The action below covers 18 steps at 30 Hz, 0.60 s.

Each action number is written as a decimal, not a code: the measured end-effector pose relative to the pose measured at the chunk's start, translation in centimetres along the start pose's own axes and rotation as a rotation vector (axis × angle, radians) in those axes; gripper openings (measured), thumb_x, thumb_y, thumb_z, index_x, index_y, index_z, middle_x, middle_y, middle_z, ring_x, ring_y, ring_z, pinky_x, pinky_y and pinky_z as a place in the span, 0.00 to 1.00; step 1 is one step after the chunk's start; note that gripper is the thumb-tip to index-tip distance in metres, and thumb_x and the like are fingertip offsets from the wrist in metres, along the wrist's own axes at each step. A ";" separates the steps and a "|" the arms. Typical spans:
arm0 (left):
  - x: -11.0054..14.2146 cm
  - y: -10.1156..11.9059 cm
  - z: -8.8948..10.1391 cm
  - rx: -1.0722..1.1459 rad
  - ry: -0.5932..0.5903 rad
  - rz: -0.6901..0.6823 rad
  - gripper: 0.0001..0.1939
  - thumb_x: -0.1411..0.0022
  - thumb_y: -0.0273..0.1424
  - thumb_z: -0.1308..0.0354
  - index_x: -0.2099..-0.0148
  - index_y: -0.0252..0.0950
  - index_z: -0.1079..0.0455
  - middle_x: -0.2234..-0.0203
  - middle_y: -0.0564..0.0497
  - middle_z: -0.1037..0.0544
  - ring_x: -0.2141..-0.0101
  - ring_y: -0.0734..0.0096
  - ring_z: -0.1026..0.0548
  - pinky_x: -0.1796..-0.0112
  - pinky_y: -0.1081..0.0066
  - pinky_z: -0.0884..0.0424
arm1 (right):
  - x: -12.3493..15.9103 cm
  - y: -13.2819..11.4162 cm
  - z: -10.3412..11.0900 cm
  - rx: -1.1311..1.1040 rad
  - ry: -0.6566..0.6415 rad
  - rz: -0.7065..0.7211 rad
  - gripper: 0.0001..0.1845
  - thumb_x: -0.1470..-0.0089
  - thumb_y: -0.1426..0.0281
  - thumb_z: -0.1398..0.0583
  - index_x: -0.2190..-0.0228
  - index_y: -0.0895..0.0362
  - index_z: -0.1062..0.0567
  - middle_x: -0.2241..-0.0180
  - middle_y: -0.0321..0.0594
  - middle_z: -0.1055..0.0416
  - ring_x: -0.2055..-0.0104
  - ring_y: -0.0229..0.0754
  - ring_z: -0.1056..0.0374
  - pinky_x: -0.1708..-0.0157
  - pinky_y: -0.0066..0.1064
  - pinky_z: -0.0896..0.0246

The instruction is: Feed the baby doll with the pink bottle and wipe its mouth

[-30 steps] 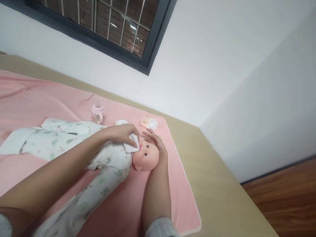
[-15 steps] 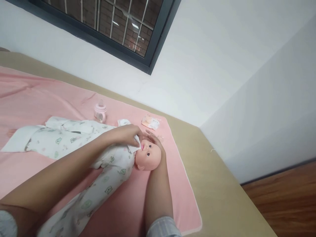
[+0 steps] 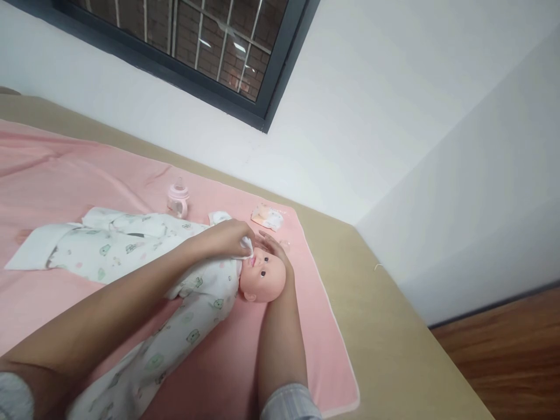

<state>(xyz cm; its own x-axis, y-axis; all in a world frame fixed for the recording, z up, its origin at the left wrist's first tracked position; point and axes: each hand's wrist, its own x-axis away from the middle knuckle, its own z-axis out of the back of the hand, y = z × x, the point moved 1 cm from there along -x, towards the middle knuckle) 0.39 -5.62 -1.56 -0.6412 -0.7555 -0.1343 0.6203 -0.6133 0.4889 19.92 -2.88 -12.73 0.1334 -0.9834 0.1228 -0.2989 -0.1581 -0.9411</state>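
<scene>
Fingers of our left hand (image 3: 230,238) are closed on a white cloth (image 3: 247,249), and its edge is at the mouth (image 3: 253,262) of the doll (image 3: 224,286). Our right hand (image 3: 275,248) is open, with the fingers loosely spread, and its palm and wrist lie along the far side of the head (image 3: 265,283). The doll lies face up on a pink blanket (image 3: 326,344), which covers part of the surface (image 3: 376,326).

As we judge it, our work at the mouth is in progress: the cloth is in place, but we have not yet put it down. We cannot tell how much of the face it has passed over, or if any wetness remains. The clothes (image 3: 116,251) are already on the doll. Beyond the head lies a small packet (image 3: 267,217), and to the left of the head, farther back, a bottle (image 3: 177,199) stands upright, with neither hand on it.
</scene>
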 end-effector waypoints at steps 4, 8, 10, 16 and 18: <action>-0.2 0.0 -0.3 0.009 0.046 -0.009 0.10 0.51 0.30 0.45 0.67 0.36 0.25 0.72 0.49 0.21 0.69 0.62 0.26 0.71 0.72 0.38 | 0.3 -0.3 0.0 -0.025 0.004 -0.049 0.27 0.53 0.56 0.38 0.51 0.51 0.31 0.54 0.39 0.27 0.48 0.45 0.33 0.48 0.39 0.39; -0.3 -0.1 -0.6 0.033 0.072 -0.034 0.10 0.50 0.29 0.45 0.66 0.37 0.24 0.70 0.50 0.21 0.67 0.63 0.26 0.69 0.72 0.37 | 0.4 -0.3 -0.1 -0.008 -0.012 -0.058 0.25 0.52 0.57 0.39 0.52 0.50 0.30 0.53 0.39 0.27 0.47 0.45 0.34 0.48 0.39 0.39; -0.3 -0.2 -0.6 0.046 0.089 -0.048 0.11 0.50 0.29 0.45 0.66 0.38 0.24 0.69 0.51 0.20 0.66 0.63 0.25 0.67 0.73 0.36 | 0.3 -0.2 0.0 -0.004 -0.014 -0.060 0.25 0.51 0.56 0.40 0.52 0.50 0.30 0.53 0.39 0.27 0.46 0.46 0.35 0.47 0.40 0.39; -0.1 0.3 -0.1 0.143 0.032 -0.095 0.11 0.48 0.27 0.44 0.64 0.38 0.22 0.69 0.53 0.20 0.67 0.67 0.24 0.66 0.75 0.36 | 0.0 -0.3 0.1 -0.021 -0.007 -0.026 0.23 0.52 0.60 0.38 0.53 0.50 0.29 0.52 0.39 0.27 0.46 0.46 0.34 0.46 0.40 0.40; 0.0 0.6 0.0 0.184 -0.016 -0.104 0.10 0.48 0.26 0.43 0.64 0.38 0.21 0.69 0.53 0.20 0.67 0.67 0.24 0.67 0.76 0.35 | 0.0 -0.4 0.1 -0.003 0.002 -0.016 0.23 0.52 0.61 0.38 0.53 0.51 0.29 0.52 0.40 0.28 0.46 0.45 0.34 0.46 0.41 0.41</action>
<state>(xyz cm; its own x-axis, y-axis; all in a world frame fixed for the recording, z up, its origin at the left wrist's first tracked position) 0.76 -6.02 -1.29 -0.7058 -0.6854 -0.1792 0.4582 -0.6346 0.6224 20.18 -2.81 -12.34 0.1360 -0.9809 0.1389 -0.2995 -0.1743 -0.9380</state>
